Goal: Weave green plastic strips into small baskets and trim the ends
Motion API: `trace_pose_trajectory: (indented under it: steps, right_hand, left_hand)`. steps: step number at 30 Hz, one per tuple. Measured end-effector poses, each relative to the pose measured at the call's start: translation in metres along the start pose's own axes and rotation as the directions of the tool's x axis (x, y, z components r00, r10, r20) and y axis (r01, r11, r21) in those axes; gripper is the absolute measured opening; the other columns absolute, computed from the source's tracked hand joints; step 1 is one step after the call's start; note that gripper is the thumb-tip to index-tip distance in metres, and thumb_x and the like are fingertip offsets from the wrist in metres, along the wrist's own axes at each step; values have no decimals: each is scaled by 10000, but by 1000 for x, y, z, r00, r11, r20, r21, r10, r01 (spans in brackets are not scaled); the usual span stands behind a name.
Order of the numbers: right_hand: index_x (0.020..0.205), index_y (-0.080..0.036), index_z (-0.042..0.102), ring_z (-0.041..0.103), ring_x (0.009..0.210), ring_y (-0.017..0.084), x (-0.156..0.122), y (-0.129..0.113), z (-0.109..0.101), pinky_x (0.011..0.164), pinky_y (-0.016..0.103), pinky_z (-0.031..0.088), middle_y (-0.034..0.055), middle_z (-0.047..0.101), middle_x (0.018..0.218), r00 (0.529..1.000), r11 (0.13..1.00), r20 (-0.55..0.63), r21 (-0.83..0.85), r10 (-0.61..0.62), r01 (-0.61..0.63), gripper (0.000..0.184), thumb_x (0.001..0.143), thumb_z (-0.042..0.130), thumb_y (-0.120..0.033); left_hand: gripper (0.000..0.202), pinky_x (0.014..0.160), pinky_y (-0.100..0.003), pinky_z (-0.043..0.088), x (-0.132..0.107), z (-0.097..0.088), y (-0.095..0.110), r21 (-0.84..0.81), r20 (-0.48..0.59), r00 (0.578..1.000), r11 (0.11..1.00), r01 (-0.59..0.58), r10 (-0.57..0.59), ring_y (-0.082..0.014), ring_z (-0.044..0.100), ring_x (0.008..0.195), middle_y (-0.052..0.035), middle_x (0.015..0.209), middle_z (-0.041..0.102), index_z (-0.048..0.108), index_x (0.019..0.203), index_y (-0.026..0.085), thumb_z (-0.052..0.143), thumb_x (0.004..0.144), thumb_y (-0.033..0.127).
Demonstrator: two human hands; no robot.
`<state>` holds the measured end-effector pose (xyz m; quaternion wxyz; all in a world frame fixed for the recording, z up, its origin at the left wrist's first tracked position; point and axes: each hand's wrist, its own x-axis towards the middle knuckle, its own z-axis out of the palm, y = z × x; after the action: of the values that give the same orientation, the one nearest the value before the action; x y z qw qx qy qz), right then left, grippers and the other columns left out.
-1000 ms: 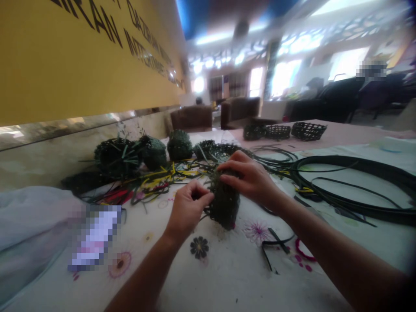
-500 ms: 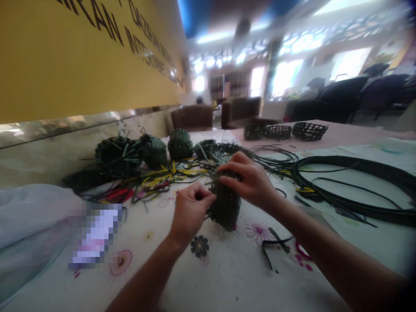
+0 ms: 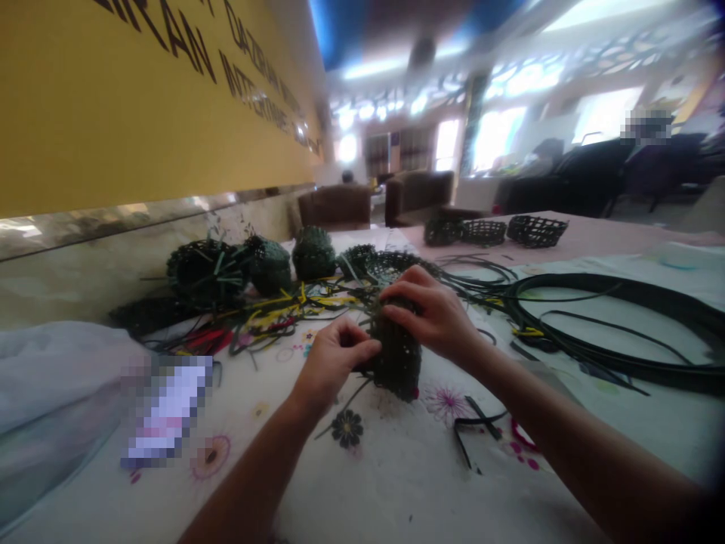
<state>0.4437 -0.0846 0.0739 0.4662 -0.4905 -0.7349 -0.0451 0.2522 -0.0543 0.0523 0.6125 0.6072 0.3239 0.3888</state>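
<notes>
A small dark green woven basket [image 3: 398, 359] stands on the flowered tablecloth in front of me. My right hand [image 3: 424, 306] grips its upper part, thumb and fingers closed over the rim. At the basket's left side my left hand [image 3: 340, 351] is closed in a pinch, thumb against fingers. A thin dark strip [image 3: 354, 399] trails down from near the left fingertips to the cloth. Whether the pinch is on that strip is partly hidden by the fingers, but the strip comes out right beside them.
More dark green woven baskets [image 3: 314, 253] stand at the back left, among loose green and yellow strips [image 3: 283, 306]. Coiled dark strips [image 3: 594, 283] lie at right. Open-weave baskets [image 3: 538, 231] sit on the pink cloth. Cut strips [image 3: 464, 438] lie near my right forearm. A whitish bag [image 3: 62, 393] is at left.
My left hand has shifted slightly right, and the basket has turned or tilted a little. A thin strip now shows below the left hand, reaching to the cloth.
</notes>
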Motion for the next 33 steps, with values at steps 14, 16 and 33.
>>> trace_pose_trajectory:
  steps: [14,16,33]
  right_hand:
    - [958,-232,690,568,818,174,-1,-2,1,739,331,444,42,548,943,999,1000,20,-11,-26,26,166,899,620,-371]
    - [953,-227,692,567,815,172,-1,-2,1,740,332,445,42,548,943,1000,1000,20,-8,-19,19,167,897,621,-368]
    - [974,-212,705,565,817,162,-1,1,3,750,315,450,38,537,942,999,999,19,13,-41,41,185,896,630,-363]
  left_hand:
    - [569,758,-337,527,5,-10,0,-18,124,974,981,192,-189,-176,670,777,-93,982,694,674,999,128,886,567,432]
    - [555,771,-341,529,5,-11,0,-31,132,974,981,192,-186,-178,671,790,-87,988,693,683,989,134,885,568,435]
    - [435,758,-326,504,8,-11,-7,-100,217,958,972,213,-188,-152,631,765,-19,891,639,615,866,159,877,607,391]
